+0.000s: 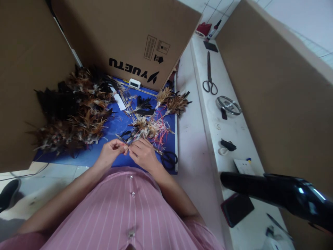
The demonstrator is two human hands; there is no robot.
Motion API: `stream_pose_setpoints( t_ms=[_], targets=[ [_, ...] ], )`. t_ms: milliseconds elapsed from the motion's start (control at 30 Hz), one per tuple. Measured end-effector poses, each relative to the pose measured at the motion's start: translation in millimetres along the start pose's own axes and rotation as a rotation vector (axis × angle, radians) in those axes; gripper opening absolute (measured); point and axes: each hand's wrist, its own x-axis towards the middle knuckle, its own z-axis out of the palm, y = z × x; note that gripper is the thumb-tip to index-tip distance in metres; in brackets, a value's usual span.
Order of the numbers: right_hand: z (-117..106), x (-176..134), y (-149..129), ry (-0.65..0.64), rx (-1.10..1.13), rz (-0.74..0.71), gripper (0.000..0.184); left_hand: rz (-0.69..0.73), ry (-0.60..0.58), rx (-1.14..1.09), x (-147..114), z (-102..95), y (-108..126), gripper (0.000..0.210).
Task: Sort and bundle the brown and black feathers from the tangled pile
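pinching at the fingertips, the left hand [111,152] and the right hand [143,154] meet over the near edge of the blue work surface [87,152], close in front of the striped pink shirt [130,208]. thumbs and forefingers are drawn together on a slim dark piece [121,139], possibly a feather quill; its held end is hidden, so i cannot tell which hand bears more of it. its long axis slants, the free tip pointing away from the body and to the left, above the left fingers, while the other end runs into the gap where the two sets of fingertips touch. the visible length lies nearer the left hand.

just beyond the right knuckles lies a loose pile of pale and brown feathers [145,127], with pink strips [163,130] tangled along its right side. black-handled scissors [169,160] rest just beside the right hand, loops toward the table's right edge. farther off, past the strips, are tied brown feather bundles [179,104]. a large heap of dark and russet feathers [78,114] spreads well to the left, apart from the left hand. a small white digital display [134,83] stands by the cardboard panel [125,34] at the back.
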Motion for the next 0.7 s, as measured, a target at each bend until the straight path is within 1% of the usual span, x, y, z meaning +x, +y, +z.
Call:
stream_pose_setpoints(
  t_ms=[67,133,233,300,400,567,633,700],
  targets=[
    [-0.2,-0.2,0.5,-0.004,0.047,0.027,0.022,-0.015,0.008,-0.001,-0.2,0.1,0.6,0.018],
    [0.6,0.2,1.8,0.004,0.157,0.077,0.020,-0.022,0.020,-0.003,0.4,0.1,0.0,0.018],
    [3.7,0.8,4.0,0.049,0.343,0.147,0.017,-0.027,0.027,-0.018,2.3,-0.4,-2.9,0.020],
    [6.4,0.4,5.0,0.081,0.400,0.168,0.016,-0.034,0.020,-0.022,3.2,-1.1,-5.0,0.021],
    [8.8,-1.6,5.3,0.106,0.342,0.144,0.018,-0.053,0.010,-0.022,3.3,-2.4,-6.8,0.019],
    [7.3,-6.1,6.6,0.074,0.139,-0.002,0.018,-0.107,-0.037,-0.094,2.1,-1.7,-6.2,0.019],
    [7.0,-7.6,8.0,0.060,0.086,-0.042,0.017,-0.129,-0.029,-0.119,2.5,-0.6,-5.9,0.020],
    [7.8,-8.7,9.6,0.037,0.083,-0.038,0.017,-0.147,0.002,-0.124,3.4,0.3,-5.8,0.021]
  ],
)
